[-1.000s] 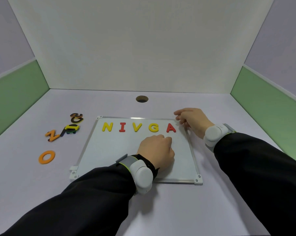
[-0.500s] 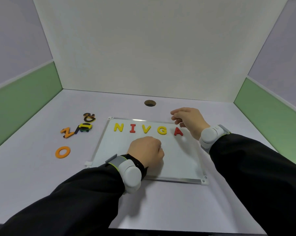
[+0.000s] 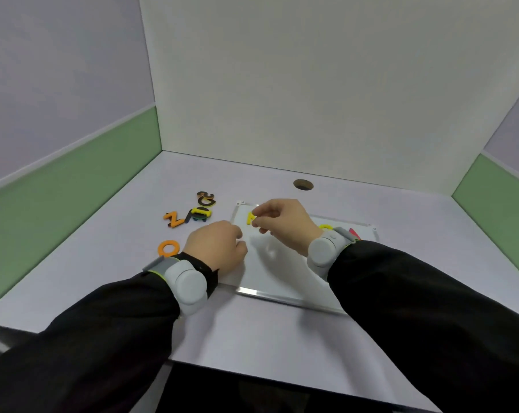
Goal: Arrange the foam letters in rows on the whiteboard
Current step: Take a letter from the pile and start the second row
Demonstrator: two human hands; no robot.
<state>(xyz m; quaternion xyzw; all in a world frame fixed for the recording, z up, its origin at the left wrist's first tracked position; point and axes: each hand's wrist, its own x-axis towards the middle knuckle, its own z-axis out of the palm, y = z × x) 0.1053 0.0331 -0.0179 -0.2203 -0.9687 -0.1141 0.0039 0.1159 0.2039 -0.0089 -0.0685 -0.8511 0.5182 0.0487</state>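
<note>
Pale desk — white-and-green partitions

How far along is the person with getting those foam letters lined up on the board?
Partly done. A top row sits on the whiteboard, mostly hidden by the right hand, whose fingers are at the yellow N. The left hand rests curled at the board's left edge. Left on the table: the orange O, orange Z and a small pile of letters; no second row yet.

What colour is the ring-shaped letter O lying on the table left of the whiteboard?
Orange. The letter O shows plainly in the head view, beside the left hand.
</note>
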